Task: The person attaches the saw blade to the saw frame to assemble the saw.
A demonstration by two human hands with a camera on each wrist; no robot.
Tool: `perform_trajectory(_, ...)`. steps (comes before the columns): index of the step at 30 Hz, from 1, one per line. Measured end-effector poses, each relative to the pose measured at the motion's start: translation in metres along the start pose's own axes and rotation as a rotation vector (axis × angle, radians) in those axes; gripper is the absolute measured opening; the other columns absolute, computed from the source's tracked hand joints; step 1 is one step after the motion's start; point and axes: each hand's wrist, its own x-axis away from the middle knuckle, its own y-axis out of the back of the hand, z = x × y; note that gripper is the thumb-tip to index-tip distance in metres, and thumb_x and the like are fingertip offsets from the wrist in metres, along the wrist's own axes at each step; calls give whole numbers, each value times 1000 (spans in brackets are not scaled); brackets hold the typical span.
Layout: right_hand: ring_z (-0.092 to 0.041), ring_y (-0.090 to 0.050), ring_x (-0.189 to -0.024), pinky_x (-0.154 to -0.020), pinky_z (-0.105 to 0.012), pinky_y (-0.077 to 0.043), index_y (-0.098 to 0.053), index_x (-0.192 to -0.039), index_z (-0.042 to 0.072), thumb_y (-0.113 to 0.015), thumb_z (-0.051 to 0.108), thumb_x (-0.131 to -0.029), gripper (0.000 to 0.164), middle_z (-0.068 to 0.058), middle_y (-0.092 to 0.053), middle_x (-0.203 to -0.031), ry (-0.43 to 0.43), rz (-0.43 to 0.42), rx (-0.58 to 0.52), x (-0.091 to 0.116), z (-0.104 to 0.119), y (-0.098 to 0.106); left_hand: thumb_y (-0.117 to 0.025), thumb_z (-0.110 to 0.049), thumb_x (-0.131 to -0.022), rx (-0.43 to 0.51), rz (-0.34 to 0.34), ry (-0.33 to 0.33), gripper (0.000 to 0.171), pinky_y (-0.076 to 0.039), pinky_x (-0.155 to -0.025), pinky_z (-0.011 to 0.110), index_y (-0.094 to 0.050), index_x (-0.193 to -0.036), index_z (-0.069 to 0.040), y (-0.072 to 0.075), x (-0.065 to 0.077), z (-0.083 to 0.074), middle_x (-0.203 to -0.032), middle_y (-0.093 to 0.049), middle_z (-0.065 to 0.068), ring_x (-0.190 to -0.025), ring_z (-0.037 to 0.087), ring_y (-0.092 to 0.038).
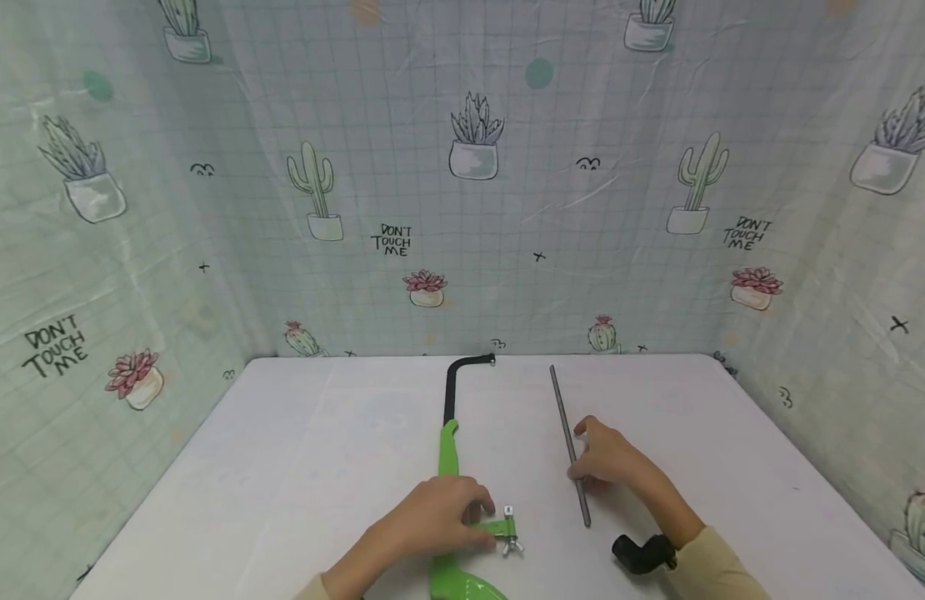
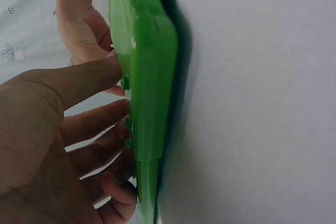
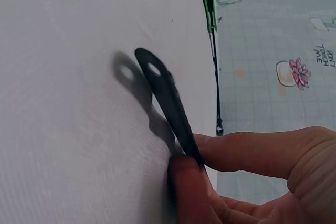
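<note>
A green hacksaw frame [image 1: 447, 454] with a black bent front arm [image 1: 472, 362] lies on the white table. My left hand [image 1: 440, 512] reaches over its rear part, fingers spread and loosely bent. In the left wrist view its thumb [image 2: 89, 77] touches the green frame [image 2: 149, 77]; the other fingertips are hidden behind the edge. A short green arm with a wing nut [image 1: 512, 547] sticks out past that hand. To the right, my right hand [image 1: 608, 454] pinches a thin grey hacksaw blade [image 1: 562, 412] between thumb and finger. The blade's holed end [image 3: 157, 72] stands off the table above its shadow.
A black device [image 1: 642, 554] sits at my right wrist, by the sleeve. The table [image 1: 342, 417] has rounded far corners and meets a patterned cloth backdrop [image 1: 537, 208] behind it and at both sides.
</note>
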Motion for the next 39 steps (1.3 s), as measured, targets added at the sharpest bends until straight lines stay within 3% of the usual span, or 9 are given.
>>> perform_trajectory(7,-20,-68,-61,-61,-34,-57,-44,-139,-5,-81,4,-79,71,-12,-68,-85,-37,84,-193,0,-7,5,-86,-41,-81,-10,26,-1,28,-46,-73,20,-76,-103,-27,-1,1,-2,-87,-63,-20,-79,-5,-53)
perform_trajectory(14,-19,-68,-72,-68,-35,-61,-42,-144,-10,-80,8,-82,75,-13,-72,-93,-29,228,-443,0,-17,10,-85,-38,-81,-3,25,-26,24,-44,-72,19,-76,-102,-30,-2,3,0,-86,-62,-20,-78,-5,-52)
perform_trajectory(25,-19,-68,-94,-79,-38,-60,-46,-144,-4,-81,12,-85,71,-12,-74,-112,-122,186,-612,-8,-13,4,-84,-40,-83,19,48,-16,25,-44,-71,21,-73,-104,-32,-6,-1,6,-86,-62,-21,-78,-5,-52)
perform_trajectory(31,-17,-70,-104,-86,-38,-56,-33,-153,-1,-76,17,-91,78,-8,-76,-122,-34,292,-707,-9,-12,3,-84,-41,-82,21,46,-17,26,-44,-70,22,-73,-104,-32,-8,1,7,-85,-62,-20,-77,-5,-52)
perform_trajectory(39,-17,-73,-98,-90,-36,-54,-24,-159,-1,-70,9,-92,82,-14,-69,-135,83,410,-803,-12,-9,0,-83,-40,-84,35,65,-1,25,-43,-70,22,-72,-104,-32,-4,-2,6,-84,-60,-20,-76,-3,-52)
